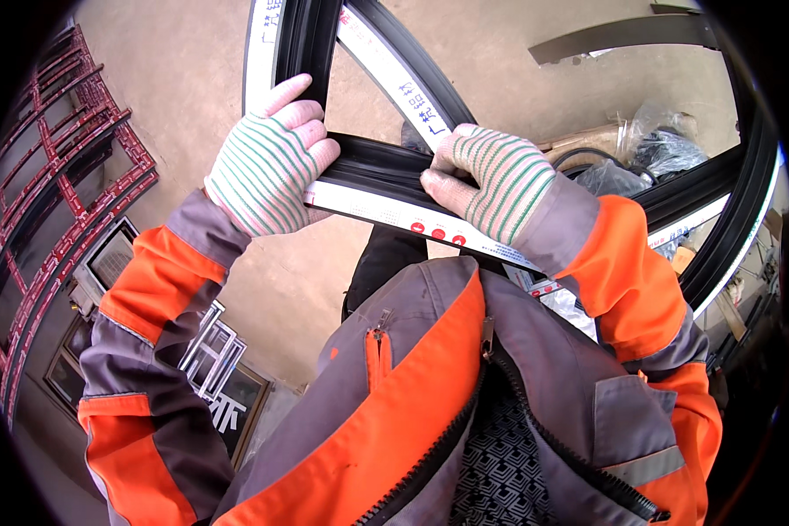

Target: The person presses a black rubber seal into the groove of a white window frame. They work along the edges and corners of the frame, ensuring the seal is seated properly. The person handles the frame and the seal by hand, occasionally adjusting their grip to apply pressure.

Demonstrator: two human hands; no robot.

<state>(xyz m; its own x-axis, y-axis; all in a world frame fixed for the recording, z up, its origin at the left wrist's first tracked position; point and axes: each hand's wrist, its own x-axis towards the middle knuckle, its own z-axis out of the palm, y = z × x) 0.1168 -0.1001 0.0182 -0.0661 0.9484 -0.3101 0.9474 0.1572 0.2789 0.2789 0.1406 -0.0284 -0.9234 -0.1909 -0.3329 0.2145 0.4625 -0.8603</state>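
Note:
In front of me is a black window frame of grooved profiles, with white film on their faces. My left hand, in a white glove with green stripes, is closed around the corner where an upright profile meets the near rail. Its fingers lie across the black profile. My right hand, gloved alike, is closed on the same rail farther right. Its thumb presses at the dark groove beside curled fingers; whether a thin strip is between them is hidden. A slanting profile with white film runs up and away behind this hand.
Red-wrapped frames stand at the far left. White metal pieces and a dark panel lie lower left. Clear plastic bags and black tubing are at the right, near a long dark strip. The floor is beige.

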